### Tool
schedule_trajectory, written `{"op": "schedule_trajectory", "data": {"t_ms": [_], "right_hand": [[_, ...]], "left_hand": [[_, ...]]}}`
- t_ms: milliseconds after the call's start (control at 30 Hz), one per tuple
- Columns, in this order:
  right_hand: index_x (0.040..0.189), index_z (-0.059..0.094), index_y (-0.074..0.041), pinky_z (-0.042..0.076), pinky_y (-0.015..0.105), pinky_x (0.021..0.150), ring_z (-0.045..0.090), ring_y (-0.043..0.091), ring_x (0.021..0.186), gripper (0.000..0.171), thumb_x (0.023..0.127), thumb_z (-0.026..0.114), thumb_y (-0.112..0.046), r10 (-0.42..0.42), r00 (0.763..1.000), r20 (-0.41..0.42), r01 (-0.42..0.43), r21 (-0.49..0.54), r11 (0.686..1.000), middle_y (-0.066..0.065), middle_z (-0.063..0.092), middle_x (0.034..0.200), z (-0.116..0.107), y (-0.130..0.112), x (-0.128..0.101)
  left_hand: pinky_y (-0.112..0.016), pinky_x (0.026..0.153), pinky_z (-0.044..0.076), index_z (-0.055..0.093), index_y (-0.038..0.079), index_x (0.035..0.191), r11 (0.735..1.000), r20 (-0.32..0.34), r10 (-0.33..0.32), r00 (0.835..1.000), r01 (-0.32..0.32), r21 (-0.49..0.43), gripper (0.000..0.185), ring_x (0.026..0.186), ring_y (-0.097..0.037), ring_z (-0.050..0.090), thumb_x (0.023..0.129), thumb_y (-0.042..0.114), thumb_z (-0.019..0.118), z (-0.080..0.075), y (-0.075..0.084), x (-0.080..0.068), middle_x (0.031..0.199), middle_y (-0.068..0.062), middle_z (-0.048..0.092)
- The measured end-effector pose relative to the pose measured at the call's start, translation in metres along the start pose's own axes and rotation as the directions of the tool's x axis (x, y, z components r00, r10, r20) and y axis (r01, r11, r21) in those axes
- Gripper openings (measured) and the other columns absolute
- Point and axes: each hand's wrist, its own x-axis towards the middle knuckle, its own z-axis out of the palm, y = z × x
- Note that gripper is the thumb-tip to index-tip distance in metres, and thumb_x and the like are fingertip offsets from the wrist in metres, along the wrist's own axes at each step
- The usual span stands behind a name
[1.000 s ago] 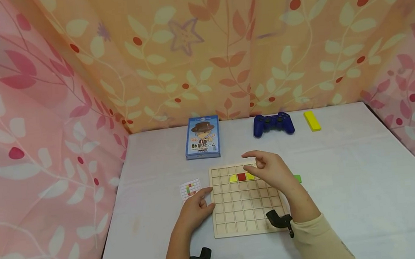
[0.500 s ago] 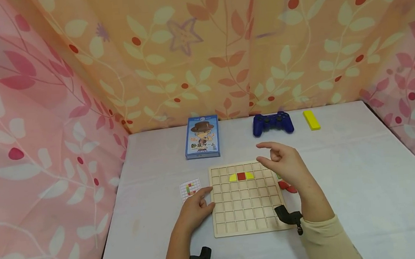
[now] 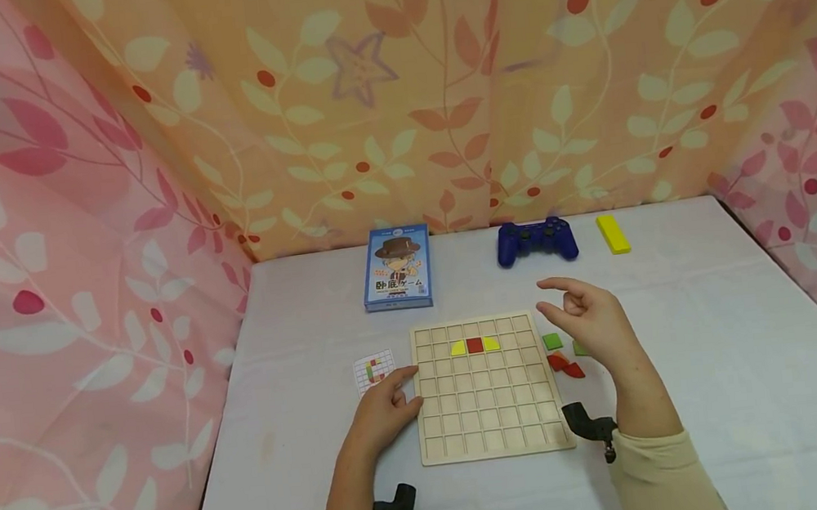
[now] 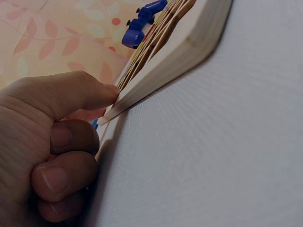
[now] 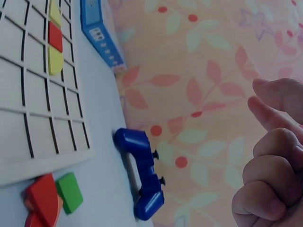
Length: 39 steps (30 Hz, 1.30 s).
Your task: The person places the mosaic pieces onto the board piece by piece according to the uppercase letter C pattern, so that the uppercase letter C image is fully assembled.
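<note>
A wooden grid board (image 3: 490, 411) lies on the white table, with a red square (image 3: 475, 345) between two yellow curved pieces in its second row. My left hand (image 3: 386, 409) rests on the table against the board's left edge (image 4: 180, 52); the index finger (image 4: 71, 94) touches it and the other fingers are curled, holding nothing. My right hand (image 3: 584, 316) hovers right of the board with index finger and thumb extended, empty. Under it lie a green tile (image 3: 552, 341), a second green tile (image 3: 578, 348) and red pieces (image 3: 565, 365). The right wrist view shows the green tile (image 5: 69, 191) and red pieces (image 5: 42, 194).
A small pattern card (image 3: 375, 371) lies left of the board. At the back stand a blue game box (image 3: 397, 268), a blue game controller (image 3: 536, 241) and a yellow block (image 3: 612, 234). Leaf-print curtains close in three sides of the table.
My right hand has moved from above the board's top rows to its right side, uncovering the green and red pieces. The left hand has stayed put.
</note>
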Motion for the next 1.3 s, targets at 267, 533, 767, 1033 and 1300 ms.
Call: {"op": "schedule_trajectory", "data": {"t_ms": [267,533,767,1033,1300], "right_hand": [[0.133,0.067,-0.012,0.03,0.031,0.048,0.035,0.02,0.055,0.043,0.096,0.075,-0.033,0.111,0.993,-0.05,-0.114,-0.07,0.991,0.0,0.033,0.064,-0.015,0.014,-0.006],[0.136,0.065,-0.011,0.031,0.032,0.049,0.037,0.021,0.056,0.05,0.096,0.072,-0.04,0.172,0.982,-0.075,-0.18,-0.125,0.976,0.002,0.035,0.065,-0.032,0.035,-0.015],[0.138,0.063,-0.008,0.031,0.032,0.051,0.038,0.02,0.055,0.05,0.098,0.07,-0.038,0.229,0.972,-0.055,-0.235,-0.177,0.956,0.003,0.038,0.065,-0.04,0.06,-0.022],[0.138,0.063,-0.006,0.031,0.032,0.054,0.039,0.019,0.059,0.048,0.098,0.07,-0.032,0.281,0.96,-0.021,-0.279,-0.215,0.936,0.001,0.04,0.065,-0.038,0.08,-0.022],[0.138,0.062,-0.005,0.032,0.033,0.056,0.043,0.02,0.062,0.051,0.096,0.07,-0.033,0.347,0.933,0.094,-0.319,-0.232,0.919,0.001,0.042,0.066,-0.033,0.096,-0.024]], "left_hand": [[-0.026,0.045,0.028,0.063,0.018,0.141,1.0,0.013,0.015,1.0,-0.014,-0.023,0.052,0.044,-0.006,0.033,0.091,0.025,0.078,0.0,-0.002,0.001,0.051,0.009,0.041],[-0.026,0.046,0.03,0.064,0.018,0.14,0.999,0.009,0.026,1.0,-0.026,-0.023,0.052,0.045,-0.007,0.034,0.091,0.026,0.078,0.0,-0.002,0.002,0.051,0.009,0.041],[-0.026,0.045,0.029,0.063,0.018,0.14,1.0,0.013,0.019,1.0,-0.019,-0.018,0.052,0.045,-0.006,0.034,0.091,0.026,0.078,0.001,-0.004,0.002,0.051,0.009,0.042],[-0.026,0.045,0.029,0.063,0.018,0.14,0.999,0.005,0.013,1.0,-0.013,-0.034,0.052,0.045,-0.007,0.036,0.091,0.026,0.078,0.001,-0.004,0.001,0.052,0.008,0.043],[-0.026,0.045,0.03,0.064,0.017,0.14,0.999,0.005,0.021,1.0,-0.02,-0.035,0.051,0.045,-0.007,0.036,0.091,0.025,0.078,0.001,-0.003,0.0,0.052,0.008,0.043]]}}
